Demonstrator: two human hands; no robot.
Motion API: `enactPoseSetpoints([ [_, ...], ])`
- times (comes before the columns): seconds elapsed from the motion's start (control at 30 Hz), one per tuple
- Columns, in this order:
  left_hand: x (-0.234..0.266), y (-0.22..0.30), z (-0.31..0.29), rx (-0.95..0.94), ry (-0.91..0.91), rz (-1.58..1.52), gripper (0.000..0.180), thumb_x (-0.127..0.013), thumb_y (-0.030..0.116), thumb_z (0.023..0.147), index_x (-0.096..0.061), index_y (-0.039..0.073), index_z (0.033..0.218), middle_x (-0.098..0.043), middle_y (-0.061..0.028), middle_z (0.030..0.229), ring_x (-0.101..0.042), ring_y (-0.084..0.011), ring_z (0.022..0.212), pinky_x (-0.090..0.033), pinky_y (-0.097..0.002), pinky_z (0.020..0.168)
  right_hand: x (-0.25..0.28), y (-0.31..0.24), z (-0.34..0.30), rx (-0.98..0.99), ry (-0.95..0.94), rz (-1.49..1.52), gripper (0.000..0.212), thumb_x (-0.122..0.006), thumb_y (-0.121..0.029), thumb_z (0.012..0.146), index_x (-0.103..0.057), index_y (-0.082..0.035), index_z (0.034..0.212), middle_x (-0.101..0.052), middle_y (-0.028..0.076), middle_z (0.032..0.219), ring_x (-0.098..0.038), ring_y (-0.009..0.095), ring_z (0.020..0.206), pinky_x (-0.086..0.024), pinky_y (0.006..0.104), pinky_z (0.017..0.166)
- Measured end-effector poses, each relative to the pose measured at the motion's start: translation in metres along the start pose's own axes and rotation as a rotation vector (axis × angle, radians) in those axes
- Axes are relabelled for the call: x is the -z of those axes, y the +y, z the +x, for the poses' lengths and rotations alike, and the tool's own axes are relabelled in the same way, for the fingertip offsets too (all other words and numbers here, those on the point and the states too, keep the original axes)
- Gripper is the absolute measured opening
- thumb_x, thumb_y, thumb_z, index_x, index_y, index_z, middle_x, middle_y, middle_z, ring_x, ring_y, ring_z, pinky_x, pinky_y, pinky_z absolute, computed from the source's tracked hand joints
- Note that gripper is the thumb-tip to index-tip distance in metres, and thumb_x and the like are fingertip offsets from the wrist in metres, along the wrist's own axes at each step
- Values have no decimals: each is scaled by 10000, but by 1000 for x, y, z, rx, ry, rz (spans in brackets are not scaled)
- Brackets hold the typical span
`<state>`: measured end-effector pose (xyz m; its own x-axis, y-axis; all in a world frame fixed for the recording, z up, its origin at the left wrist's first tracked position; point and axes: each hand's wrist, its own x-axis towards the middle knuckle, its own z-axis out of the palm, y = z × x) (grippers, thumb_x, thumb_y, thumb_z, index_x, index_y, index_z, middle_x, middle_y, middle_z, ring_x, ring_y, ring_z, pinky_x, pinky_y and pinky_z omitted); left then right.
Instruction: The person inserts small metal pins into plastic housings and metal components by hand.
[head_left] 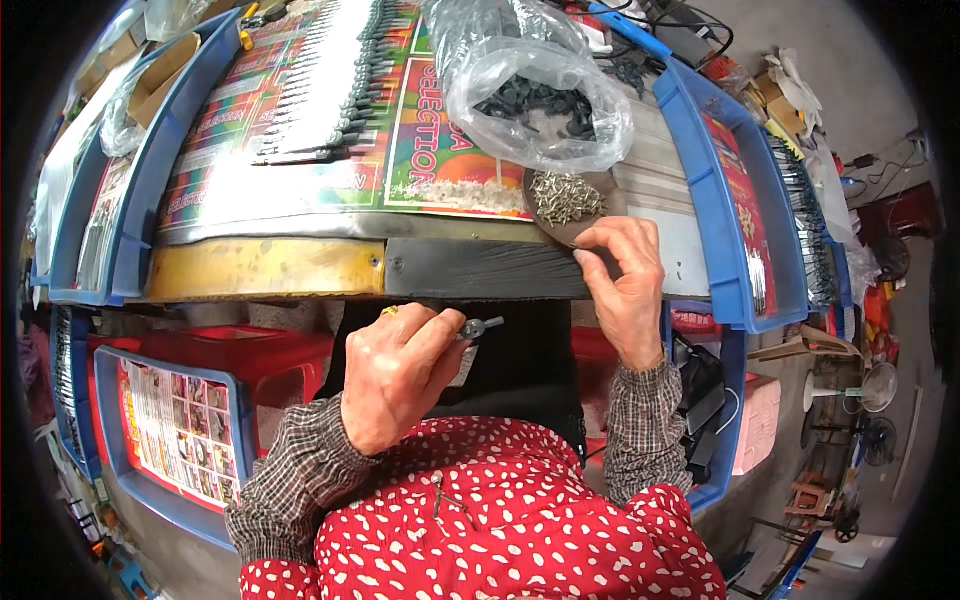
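My left hand [395,375] is closed in front of the table edge, with a small grey fitting [482,327] between thumb and fingers; its narrow stem points right. Most of the fitting is covered by the fingers. My right hand [628,285] is at the table edge, thumb and forefinger drawn together beside a brown dish [552,232]. Whatever those fingertips pinch is too small to make out. Small silvery screws [567,197] lie heaped on the dish. Just behind it, a clear plastic bag [590,140] stands open, with black small parts [540,103] inside.
Rows of slender metal-tipped pieces [335,85] lie on the printed table covering [225,185]. Blue trays flank the table at left [150,210] and right [725,235]. Below the table are a blue crate [240,430] and a red stool [290,345].
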<state>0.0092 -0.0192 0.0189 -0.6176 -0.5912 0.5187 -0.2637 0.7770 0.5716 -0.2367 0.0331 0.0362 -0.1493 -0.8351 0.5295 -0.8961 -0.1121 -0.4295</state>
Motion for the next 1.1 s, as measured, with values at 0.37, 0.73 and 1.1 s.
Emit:
enactPoseSetpoints([
  [0.37,4,9,-2,112,-51,-114,255,-745,24,692,-652,28,930,-586,-101,722,-575,-271,613,-454,-361,549,-9,-51,-26,106,-74,345,158,-720,-29,723,-615,-43,840,-610,69,859,-551,277,866,-440,383,786],
  [0.73,6,16,-3,101,-77,-121,268,-747,10,687,-647,23,936,-580,-109,722,-572,-273,617,-448,-360,543,-19,-63,-35,272,-75,297,282,-718,20,660,-588,-14,908,-590,101,923,-554,307,885,-446,411,791],
  [1.1,2,11,-3,19,-55,27,250,-722,59,688,-595,71,904,-503,-81,696,-575,-268,619,-478,-372,520,-21,-67,-33,451,-106,2,288,-660,-39,662,-605,33,936,-592,122,976,-562,290,945,-461,423,805],
])
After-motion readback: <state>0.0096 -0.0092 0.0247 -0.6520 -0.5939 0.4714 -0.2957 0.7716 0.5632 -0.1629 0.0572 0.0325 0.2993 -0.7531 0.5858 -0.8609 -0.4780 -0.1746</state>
